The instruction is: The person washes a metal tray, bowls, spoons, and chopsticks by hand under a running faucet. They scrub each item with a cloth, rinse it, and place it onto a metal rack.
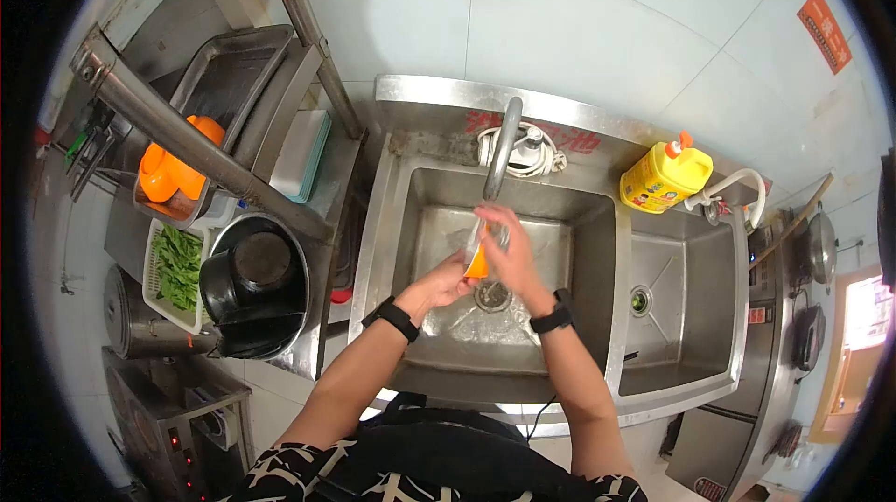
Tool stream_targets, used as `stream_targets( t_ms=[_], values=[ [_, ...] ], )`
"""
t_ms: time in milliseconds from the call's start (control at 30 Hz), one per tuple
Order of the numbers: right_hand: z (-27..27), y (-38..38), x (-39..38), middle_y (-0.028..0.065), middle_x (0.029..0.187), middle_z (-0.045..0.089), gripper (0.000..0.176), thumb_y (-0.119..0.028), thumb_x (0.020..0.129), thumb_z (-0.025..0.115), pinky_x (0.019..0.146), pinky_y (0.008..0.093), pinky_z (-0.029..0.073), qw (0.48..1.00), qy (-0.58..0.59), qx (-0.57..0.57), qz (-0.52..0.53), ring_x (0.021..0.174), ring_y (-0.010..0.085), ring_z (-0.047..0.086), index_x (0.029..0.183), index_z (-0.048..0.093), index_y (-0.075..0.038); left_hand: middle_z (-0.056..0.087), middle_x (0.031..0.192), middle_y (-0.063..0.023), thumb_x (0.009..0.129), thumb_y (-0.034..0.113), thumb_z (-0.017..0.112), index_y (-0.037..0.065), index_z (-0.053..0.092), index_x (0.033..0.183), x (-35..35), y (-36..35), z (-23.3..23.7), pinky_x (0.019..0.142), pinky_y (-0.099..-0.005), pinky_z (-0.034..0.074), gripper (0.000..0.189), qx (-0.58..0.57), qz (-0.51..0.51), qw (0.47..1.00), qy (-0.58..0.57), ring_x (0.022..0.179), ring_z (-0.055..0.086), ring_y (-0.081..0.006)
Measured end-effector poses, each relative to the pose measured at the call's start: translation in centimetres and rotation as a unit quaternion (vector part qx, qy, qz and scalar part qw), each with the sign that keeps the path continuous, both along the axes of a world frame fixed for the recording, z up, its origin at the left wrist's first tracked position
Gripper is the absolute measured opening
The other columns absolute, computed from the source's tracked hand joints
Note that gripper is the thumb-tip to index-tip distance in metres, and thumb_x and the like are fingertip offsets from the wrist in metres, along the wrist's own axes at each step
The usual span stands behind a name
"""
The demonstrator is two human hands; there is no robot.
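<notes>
Over the larger basin of the steel sink [420, 353], my left hand [446, 282] has its fingers closed round the lower part of an orange item [477, 264]. My right hand [506, 250] touches the same item from the right and above, its fingers bent around the upper part. The item is small and partly covered by both hands, so its full shape is hidden. The faucet [505, 147] reaches down just above my right hand. Below the hands lies the round drain [492, 296], and the basin floor looks wet.
A yellow detergent jug [665, 175] stands on the sink's back ledge, beside a smaller basin [677, 334]. Coiled white hose [529, 164] lies behind the faucet. At left are a shelf post [196, 138], a basket of greens [176, 269] and black pans [247, 292].
</notes>
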State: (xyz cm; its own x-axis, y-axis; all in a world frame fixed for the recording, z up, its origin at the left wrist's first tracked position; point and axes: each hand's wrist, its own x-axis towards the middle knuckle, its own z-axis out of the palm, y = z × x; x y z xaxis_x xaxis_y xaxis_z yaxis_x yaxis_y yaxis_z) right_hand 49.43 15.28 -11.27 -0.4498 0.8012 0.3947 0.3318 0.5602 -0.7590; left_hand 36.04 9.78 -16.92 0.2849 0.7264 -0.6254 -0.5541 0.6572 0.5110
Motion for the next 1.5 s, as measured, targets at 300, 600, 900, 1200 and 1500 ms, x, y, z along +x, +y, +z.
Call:
stream_targets(
  t_ms=[300, 600, 900, 1200, 1500],
  values=[
    [-5.5, 1.0, 0.2, 0.0031, 0.089, 0.057, 0.023, -0.026, 0.084, 0.053, 0.071, 0.027, 0.046, 0.643, 0.431, -0.629, 0.075, 0.081, 0.014, 0.056, 0.097, 0.053, -0.008, 0.052, 0.085, -0.0132, 0.089, 0.026, 0.041, -0.002, 0.042, 0.11, -1.4, -0.7, -0.2, 0.038, -0.0132, 0.041, 0.035, -0.074, -0.049, 0.896, -0.435, 0.049, 0.047, -0.0071],
    [-4.2, 0.4, 0.0, 0.0055, 0.085, 0.057, 0.019, -0.018, 0.082, 0.057, 0.071, 0.03, 0.045, 0.809, 0.429, -0.338, -0.217, 0.082, 0.0155, 0.056, 0.091, 0.052, -0.003, 0.042, 0.117, -0.0125, 0.087, 0.047, 0.039, 0.009, 0.034, 0.121, 0.8, 0.5, 3.1, 0.086, -0.0372, 0.042, 0.051, 0.084, 0.154, 0.982, -0.063, 0.099, 0.048, -0.02],
    [-2.9, -2.0, 0.5, 0.0105, 0.091, 0.056, 0.029, -0.019, 0.076, 0.059, 0.077, 0.0327, 0.042, 0.968, 0.086, -0.235, -0.028, 0.085, 0.0259, 0.055, 0.099, 0.05, -0.004, 0.043, 0.118, -0.0042, 0.085, 0.046, 0.041, 0.018, 0.032, 0.127, -0.4, -0.3, 2.0, 0.082, -0.0356, 0.04, 0.051, 0.071, 0.026, 0.996, 0.045, 0.1, 0.048, -0.0181],
    [-4.9, -4.8, -1.1, 0.0233, 0.111, 0.038, 0.042, -0.007, 0.074, 0.055, 0.091, 0.0383, 0.031, 0.977, -0.176, -0.026, -0.114, 0.102, 0.0367, 0.038, 0.111, 0.039, 0.003, 0.043, 0.119, -0.004, 0.086, 0.051, 0.034, 0.017, 0.032, 0.127, 1.9, -1.3, 1.1, 0.082, -0.0352, 0.038, 0.054, 0.108, 0.049, 0.972, 0.203, 0.102, 0.044, -0.0181],
    [0.1, -3.8, 1.6, 0.014, 0.099, 0.048, 0.028, 0.004, 0.071, 0.051, 0.082, 0.0368, 0.037, 0.97, -0.165, -0.014, 0.179, 0.093, 0.0325, 0.047, 0.099, 0.049, -0.003, 0.048, 0.114, -0.0072, 0.09, 0.037, 0.037, 0.006, 0.042, 0.121, -0.9, 0.4, 2.1, 0.089, -0.0266, 0.035, 0.044, 0.281, 0.091, 0.925, 0.239, 0.103, 0.046, -0.0153]
  ],
)
